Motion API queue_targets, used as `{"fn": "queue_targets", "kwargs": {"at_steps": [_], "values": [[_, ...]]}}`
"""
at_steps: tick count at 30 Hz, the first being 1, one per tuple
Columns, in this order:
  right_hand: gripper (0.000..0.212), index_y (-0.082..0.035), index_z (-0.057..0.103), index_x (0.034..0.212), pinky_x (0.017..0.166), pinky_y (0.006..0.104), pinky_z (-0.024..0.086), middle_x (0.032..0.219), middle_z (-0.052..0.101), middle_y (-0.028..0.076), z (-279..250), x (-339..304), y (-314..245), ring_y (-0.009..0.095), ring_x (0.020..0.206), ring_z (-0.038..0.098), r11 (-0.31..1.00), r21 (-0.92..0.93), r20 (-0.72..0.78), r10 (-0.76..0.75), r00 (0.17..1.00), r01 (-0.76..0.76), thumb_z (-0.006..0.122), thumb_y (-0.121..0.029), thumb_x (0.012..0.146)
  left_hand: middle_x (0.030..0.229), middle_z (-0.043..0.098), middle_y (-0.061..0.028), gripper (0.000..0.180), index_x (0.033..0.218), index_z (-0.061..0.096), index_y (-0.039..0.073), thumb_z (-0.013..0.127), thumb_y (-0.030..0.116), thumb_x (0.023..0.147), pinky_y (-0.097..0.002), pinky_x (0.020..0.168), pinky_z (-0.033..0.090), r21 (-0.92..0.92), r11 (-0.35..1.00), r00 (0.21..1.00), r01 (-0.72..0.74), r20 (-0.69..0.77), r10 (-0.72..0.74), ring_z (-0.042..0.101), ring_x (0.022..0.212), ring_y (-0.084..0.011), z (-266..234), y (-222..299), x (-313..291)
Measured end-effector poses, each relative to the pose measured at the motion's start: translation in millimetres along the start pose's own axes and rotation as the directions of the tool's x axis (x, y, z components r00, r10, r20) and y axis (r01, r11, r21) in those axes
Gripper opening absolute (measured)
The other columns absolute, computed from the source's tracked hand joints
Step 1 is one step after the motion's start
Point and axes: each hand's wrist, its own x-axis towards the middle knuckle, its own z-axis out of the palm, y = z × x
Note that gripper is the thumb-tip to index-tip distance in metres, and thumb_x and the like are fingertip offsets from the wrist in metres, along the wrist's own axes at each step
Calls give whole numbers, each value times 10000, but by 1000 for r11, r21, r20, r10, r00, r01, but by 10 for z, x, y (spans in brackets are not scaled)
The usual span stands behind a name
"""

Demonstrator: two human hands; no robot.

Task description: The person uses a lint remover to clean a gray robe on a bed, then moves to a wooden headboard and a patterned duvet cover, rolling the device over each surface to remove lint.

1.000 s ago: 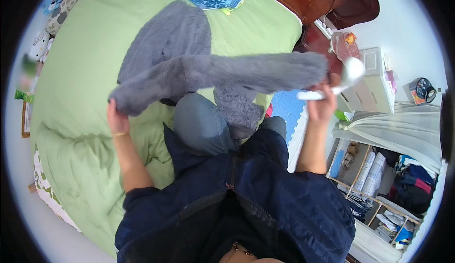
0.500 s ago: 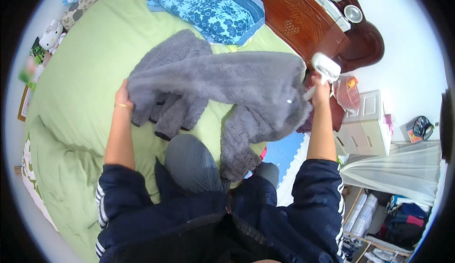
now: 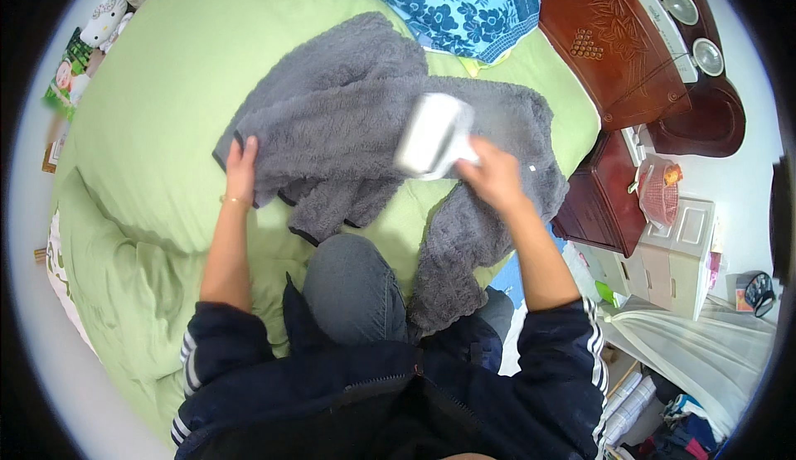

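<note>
A grey fleece jacket (image 3: 332, 120) with dark trim lies spread across the green bed, one sleeve hanging down toward my knees. At the jacket's left edge, my left hand (image 3: 240, 174) has its fingers over the dark-trimmed hem, seemingly gripping it; the thumb is hard to see. My right hand (image 3: 495, 176) is wrapped around the handle of a white lint roller (image 3: 435, 135). The roller's broad head is over the middle of the jacket, slightly blurred; whether it touches the fleece I cannot tell.
A blue floral pillow (image 3: 464, 4) lies beyond the jacket on the green sheet (image 3: 166, 104). The carved wooden headboard (image 3: 613, 37) and a dark red cabinet (image 3: 601, 199) stand to the right, near white drawers (image 3: 667, 261). My bent knee (image 3: 352, 286) rests close to the jacket.
My right hand has brought the lint roller from beyond the jacket's right end leftward over its middle. The jacket, stretched and lifted before, now lies flatter. The view has shifted somewhat.
</note>
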Motion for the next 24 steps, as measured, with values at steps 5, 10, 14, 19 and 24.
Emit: {"fn": "queue_targets", "kwargs": {"at_steps": [5, 10, 14, 19, 24], "values": [[63, -145, 516, 818, 549, 372, 478, 740, 558, 54, 903, 874, -1129, 244, 688, 607, 749, -44, 150, -649, 746, 661, 491, -118, 766, 1063, 579, -125, 419, 1176, 459, -35, 509, 254, 877, -309, 831, 410, -110, 977, 970, 181, -143, -196, 538, 937, -216, 2, -678, 329], [102, -128, 535, 866, 604, 392, 492, 829, 609, 104, 1356, 1303, -906, 283, 749, 623, 847, -201, 354, -406, 843, 492, 469, -151, 792, 1072, 582, -178, 492, 1189, 444, -53, 511, 314, 867, -342, 830, 433, 647, 761, 961, 45, -235, 144, 577, 931, -270, 296, -514, 274], [146, -159, 548, 914, 627, 398, 500, 838, 615, 104, 958, 1365, -178, 289, 766, 622, 876, -245, 416, -293, 861, 416, 457, -162, 800, 1093, 549, -251, 552, 1206, 438, -46, 483, 386, 866, -371, 871, 401, 723, 682, 953, 109, -271, 134, 523, 1033, -370, 197, -522, 269], [196, -184, 526, 965, 642, 387, 496, 864, 618, 118, 129, 1225, 895, 294, 799, 616, 754, -582, 447, -15, 894, 304, 424, -117, 812, 1099, 548, -245, 571, 1197, 448, -48, 483, 413, 863, -369, 866, 407, 733, 671, 951, 115, -277, 140, 527, 1027, -366, 225, -513, 274], [135, -121, 516, 914, 650, 383, 497, 834, 633, 118, -456, 962, 1432, 287, 814, 624, 595, -768, 439, 220, 871, 237, 429, -113, 811, 1092, 554, -236, 559, 1192, 460, -32, 471, 420, 863, -372, 861, 412, 737, 672, 940, 77, -278, 198, 529, 1019, -372, 159, -604, 275]]}}
